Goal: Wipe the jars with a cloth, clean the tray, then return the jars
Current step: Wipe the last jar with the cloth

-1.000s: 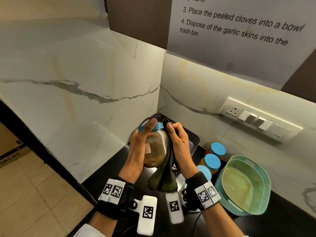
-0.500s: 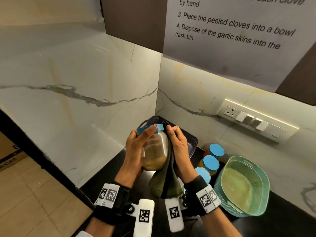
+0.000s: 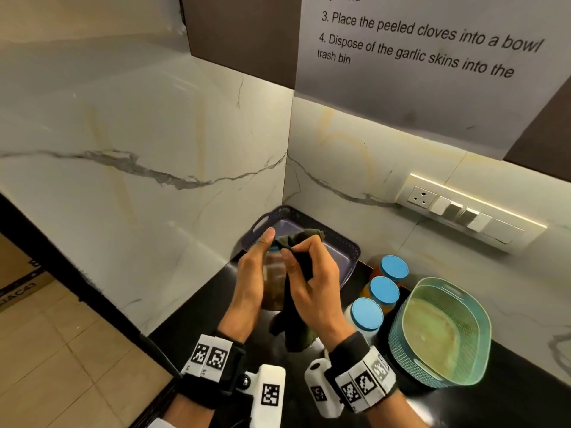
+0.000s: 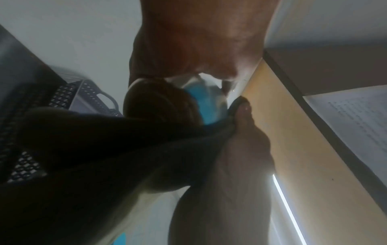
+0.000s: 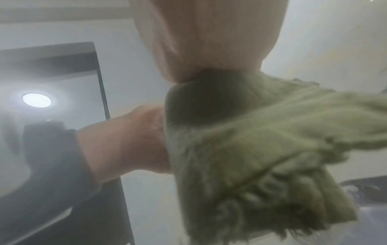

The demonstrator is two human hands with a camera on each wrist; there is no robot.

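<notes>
Left hand [image 3: 251, 273] grasping mostly hidden jar [image 3: 273, 282], right hand [image 3: 315, 282] clenching cloth [image 3: 298, 242]

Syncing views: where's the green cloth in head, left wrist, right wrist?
Head: cloth centre, gripped by the right hand against the jar.
Left wrist: dark mass, lower left.
Right wrist: fills the right half.
Shared landmark: the cloth itself; the purple tray shows in head and left wrist only.
</notes>
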